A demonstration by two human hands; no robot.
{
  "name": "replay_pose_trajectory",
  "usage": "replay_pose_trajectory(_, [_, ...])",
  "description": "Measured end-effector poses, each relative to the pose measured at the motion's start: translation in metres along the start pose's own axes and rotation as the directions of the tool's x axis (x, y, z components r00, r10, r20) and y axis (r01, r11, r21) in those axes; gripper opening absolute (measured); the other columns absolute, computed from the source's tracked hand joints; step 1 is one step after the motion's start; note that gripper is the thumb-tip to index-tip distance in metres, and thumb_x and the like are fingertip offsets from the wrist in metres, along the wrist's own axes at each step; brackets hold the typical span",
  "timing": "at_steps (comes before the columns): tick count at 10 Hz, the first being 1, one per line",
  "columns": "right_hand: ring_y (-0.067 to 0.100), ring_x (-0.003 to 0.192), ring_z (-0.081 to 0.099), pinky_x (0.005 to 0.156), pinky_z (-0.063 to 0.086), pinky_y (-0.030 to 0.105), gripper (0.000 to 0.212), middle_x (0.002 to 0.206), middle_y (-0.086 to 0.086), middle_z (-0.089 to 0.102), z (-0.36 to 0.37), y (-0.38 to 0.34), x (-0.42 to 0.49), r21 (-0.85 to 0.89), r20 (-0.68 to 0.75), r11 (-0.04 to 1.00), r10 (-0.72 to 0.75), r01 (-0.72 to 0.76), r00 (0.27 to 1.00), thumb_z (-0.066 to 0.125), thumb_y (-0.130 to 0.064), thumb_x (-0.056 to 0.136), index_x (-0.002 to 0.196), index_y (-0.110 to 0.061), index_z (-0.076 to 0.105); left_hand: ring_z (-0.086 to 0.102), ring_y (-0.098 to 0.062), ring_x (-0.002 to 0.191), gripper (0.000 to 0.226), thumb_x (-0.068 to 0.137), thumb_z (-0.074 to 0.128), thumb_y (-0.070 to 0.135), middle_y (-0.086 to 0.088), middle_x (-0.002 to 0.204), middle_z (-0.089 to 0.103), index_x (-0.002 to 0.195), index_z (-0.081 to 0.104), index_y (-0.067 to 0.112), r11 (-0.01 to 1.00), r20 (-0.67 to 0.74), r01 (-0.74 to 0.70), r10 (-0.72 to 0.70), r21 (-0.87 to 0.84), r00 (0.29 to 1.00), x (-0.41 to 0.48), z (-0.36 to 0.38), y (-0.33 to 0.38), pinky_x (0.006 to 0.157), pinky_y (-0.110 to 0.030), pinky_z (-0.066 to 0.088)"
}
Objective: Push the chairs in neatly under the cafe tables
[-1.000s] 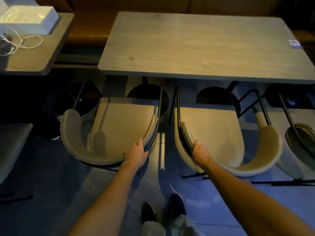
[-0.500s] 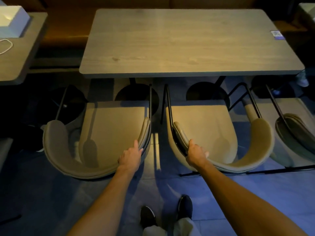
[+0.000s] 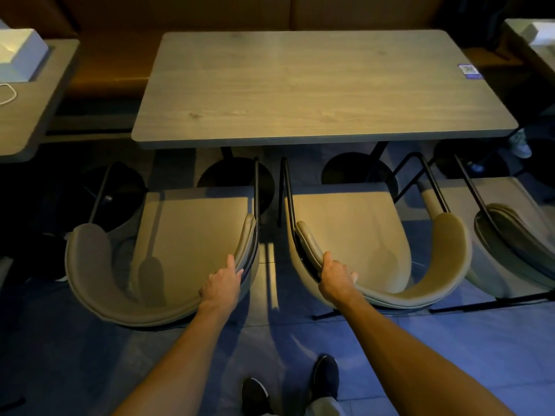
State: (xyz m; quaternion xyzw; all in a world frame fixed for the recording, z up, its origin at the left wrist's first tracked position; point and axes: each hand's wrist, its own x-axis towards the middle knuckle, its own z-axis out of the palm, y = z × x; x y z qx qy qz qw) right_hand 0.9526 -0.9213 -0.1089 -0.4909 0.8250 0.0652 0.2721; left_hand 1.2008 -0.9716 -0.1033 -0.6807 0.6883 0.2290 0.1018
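The left grip (image 3: 222, 283) curls over the back rim of the left beige padded curved-back chair (image 3: 192, 235), and the right grip (image 3: 336, 279) over that of the right beige padded curved-back chair (image 3: 351, 229). Both seats stand short of the grey wooden rectangular surface (image 3: 315, 85), so neither looks pushed in yet.

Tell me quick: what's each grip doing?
Left grip: holds left chair by its back.
Right grip: holds right chair by its back.
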Motion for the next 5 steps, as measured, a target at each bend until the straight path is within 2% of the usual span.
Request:
replay_pose_trajectory(2, [0.028,0.113,0.058,0.095,0.041,0.041,0.028,0.121,0.01,0.064,-0.002,0.0,-0.001,-0.004,0.011,1.0,-0.01,0.01,1.0,0.051,-0.01,0.102,0.128,-0.016,0.042,0.063,-0.03,0.101,0.049,0.108,0.029,0.041,-0.012,0.11,0.069,0.151,0.026,0.018,0.999,-0.005,0.047,-0.047,-0.014,0.999,-0.005,0.0,0.005,0.078,-0.042,0.048])
replay_pose_trajectory(3, [0.029,0.115,0.058,0.096,0.043,0.042,0.025,0.123,0.011,0.063,-0.008,-0.003,-0.005,0.0,0.032,1.0,-0.016,0.016,0.999,0.051,-0.018,0.104,0.127,-0.015,0.042,0.062,-0.032,0.108,0.051,0.107,0.029,0.043,-0.013,0.12,0.065,0.151,0.028,0.018,0.996,-0.002,0.055,-0.056,-0.07,0.998,-0.01,-0.003,0.006,0.085,-0.044,0.048])
replay_pose_trajectory(4, [0.032,0.115,0.061,0.098,0.05,0.044,0.033,0.124,0.014,0.063,-0.017,-0.001,-0.008,0.028,0.093,0.999,-0.024,0.021,0.995,0.053,-0.034,0.104,0.127,-0.012,0.043,0.057,-0.034,0.123,0.06,0.106,0.03,0.047,-0.015,0.138,0.056,0.157,0.021,0.017,0.989,0.049,0.061,-0.055,-0.132,0.997,-0.017,-0.014,0.007,0.096,-0.046,0.045])
replay_pose_trajectory(5, [0.032,0.11,0.064,0.096,0.055,0.046,0.043,0.124,0.017,0.064,-0.041,-0.003,-0.012,0.102,0.108,0.993,-0.067,0.056,0.992,0.052,-0.042,0.102,0.131,-0.011,0.045,0.057,-0.031,0.121,0.061,0.106,0.032,0.048,-0.014,0.138,0.055,0.157,0.022,0.016,0.981,-0.006,-0.007,0.006,-0.192,1.0,-0.022,-0.041,0.013,0.091,-0.042,0.045])
